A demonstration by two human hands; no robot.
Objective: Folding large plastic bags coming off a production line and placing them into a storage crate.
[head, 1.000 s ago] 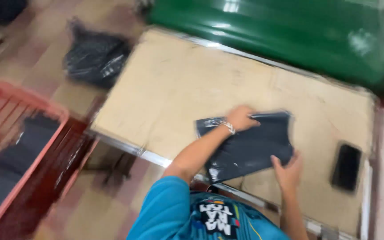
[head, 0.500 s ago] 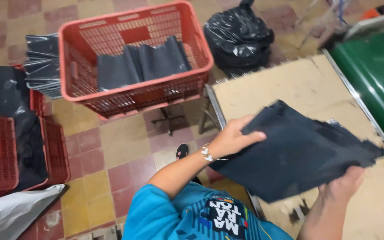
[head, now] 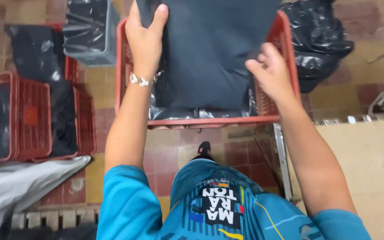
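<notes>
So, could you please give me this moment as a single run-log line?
left hand: grips dark package | right hand: grips same package | package: over red crate | nearby: black bag, table

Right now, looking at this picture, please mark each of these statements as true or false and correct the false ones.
1. Both hands hold the dark package over the red basket. True: left hand, right hand, dark package, red basket.
2. The left wrist is bare. False: it wears a bracelet.
3. The black bag lies left of the basket. False: the black bag is right of it.
4. The floor is tiled. True: floor.
5. The basket is empty. False: dark packages lie inside.
</notes>
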